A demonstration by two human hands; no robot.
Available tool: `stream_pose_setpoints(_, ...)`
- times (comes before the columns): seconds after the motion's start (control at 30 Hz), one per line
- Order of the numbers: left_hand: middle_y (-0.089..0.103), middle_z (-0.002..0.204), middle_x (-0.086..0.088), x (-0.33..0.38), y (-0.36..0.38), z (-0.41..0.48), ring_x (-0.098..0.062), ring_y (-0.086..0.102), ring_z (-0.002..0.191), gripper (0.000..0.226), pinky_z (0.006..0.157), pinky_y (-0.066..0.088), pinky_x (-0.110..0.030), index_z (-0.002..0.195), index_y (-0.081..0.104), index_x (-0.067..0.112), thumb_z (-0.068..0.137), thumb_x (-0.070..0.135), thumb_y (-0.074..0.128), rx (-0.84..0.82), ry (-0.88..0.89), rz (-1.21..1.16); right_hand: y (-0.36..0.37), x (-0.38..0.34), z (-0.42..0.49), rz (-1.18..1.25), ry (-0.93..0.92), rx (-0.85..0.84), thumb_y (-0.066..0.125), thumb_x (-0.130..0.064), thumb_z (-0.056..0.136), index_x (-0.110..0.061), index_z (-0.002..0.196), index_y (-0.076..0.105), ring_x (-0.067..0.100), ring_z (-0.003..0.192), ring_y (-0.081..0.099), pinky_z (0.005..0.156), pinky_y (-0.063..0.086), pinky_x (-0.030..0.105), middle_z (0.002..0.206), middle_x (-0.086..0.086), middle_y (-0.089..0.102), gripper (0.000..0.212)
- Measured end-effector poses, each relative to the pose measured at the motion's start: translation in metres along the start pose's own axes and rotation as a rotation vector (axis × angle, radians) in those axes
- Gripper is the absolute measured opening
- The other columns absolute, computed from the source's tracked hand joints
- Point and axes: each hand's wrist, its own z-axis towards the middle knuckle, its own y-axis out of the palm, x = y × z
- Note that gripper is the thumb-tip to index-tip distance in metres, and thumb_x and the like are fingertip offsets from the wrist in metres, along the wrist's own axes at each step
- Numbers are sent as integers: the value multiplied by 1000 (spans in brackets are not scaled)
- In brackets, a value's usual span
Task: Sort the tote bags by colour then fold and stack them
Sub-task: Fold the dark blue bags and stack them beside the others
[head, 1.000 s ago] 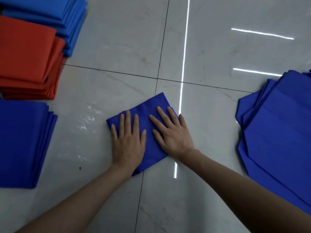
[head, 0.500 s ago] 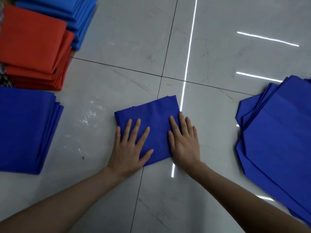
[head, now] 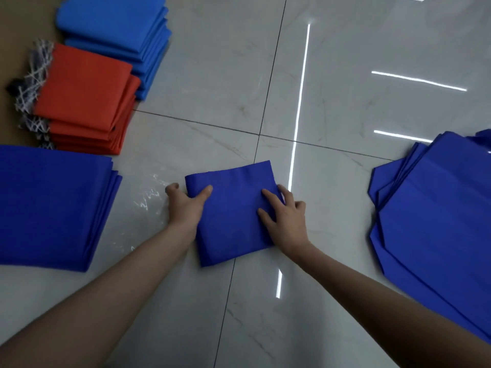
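On the left, the dark blue stack (head: 53,205) is sitting on the floor (head: 332,102), well apart from the work. The left hand (head: 186,205) is pinching the left edge of the folded tote bag (head: 233,208), thumb on top. The bag is lying on the floor between both hands. The right hand (head: 285,216) is resting on its right edge, thumb and forefinger spread. Lifting both edges level should be keeping the layers together. Whether the right hand's outer fingers are tucking beneath is unclear. The unfolded pile (head: 438,221) is running out of frame.

Folded bag (head: 233,208) centre; stacks (head: 53,203) left (three); pile (head: 438,221) right.
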Motion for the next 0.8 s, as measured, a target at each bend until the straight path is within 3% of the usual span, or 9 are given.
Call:
stream_pose_setpoints(0.1,64,114,-13,7,-25,7,-20,62,83,28,72,53,-32,112,58,5,86,9,66,-117,-105,-189,-13,-20,4,207,28,-177,49,-37,96,-33,143,35,29,133,22,110,23,35,154,-4,18,50)
stream_pose_setpoints(0.2,65,115,-10,17,-54,5,-24,63,100,30,82,52,-36,116,60,8,87,11,64,-145,-77,-340,-25,-43,16,345,25,-163,57,-37,92,-32,146,27,27,137,24,113,23,42,154,-2,21,62)
stream_pose_setpoints(0.27,65,117,-8,25,-74,5,-22,63,103,31,85,51,-35,119,59,9,88,11,62,-162,-44,-494,-30,-67,25,605,152,-63,65,-42,85,-25,149,20,27,134,32,110,32,44,151,2,26,80)
stream_pose_setpoints(0.33,66,115,-6,35,-94,5,-19,64,101,29,83,52,-33,119,59,10,90,10,59,-138,-18,-620,-31,-94,34,937,336,-79,68,-43,83,-18,148,18,28,130,40,107,35,41,147,6,32,86)
stream_pose_setpoints(0.4,66,114,-5,41,-116,8,-17,64,101,30,80,53,-30,121,57,10,92,9,57,-92,22,-720,-26,-121,44,1211,433,-207,70,-38,83,-15,138,35,29,116,51,104,41,43,134,5,44,69)
stream_pose_setpoints(0.47,64,113,-5,43,-143,10,-17,63,100,32,73,54,-26,123,54,9,91,7,57,-1,82,-777,-17,-148,53,1371,420,-219,71,-25,84,-15,118,47,26,103,56,96,48,41,123,3,48,43)
stream_pose_setpoints(0.53,59,121,-1,39,-172,13,-15,60,105,41,76,54,-27,125,49,18,87,10,64,152,161,-680,-5,-177,62,1399,348,-153,68,-12,85,-14,120,46,26,101,57,88,52,37,120,8,49,41)
stream_pose_setpoints(0.63,40,139,8,21,-217,16,-11,46,120,66,96,43,-29,138,33,30,84,22,70,379,267,-351,14,-225,68,1214,153,-120,66,-7,85,-12,121,50,28,101,61,90,53,38,118,15,56,40)
stream_pose_setpoints(0.8,29,142,-15,-21,-263,22,-26,39,126,67,104,34,-31,142,35,19,85,32,67,616,406,221,59,-292,78,969,-26,-149,63,-5,85,-7,108,60,22,92,59,82,52,32,104,9,61,24)
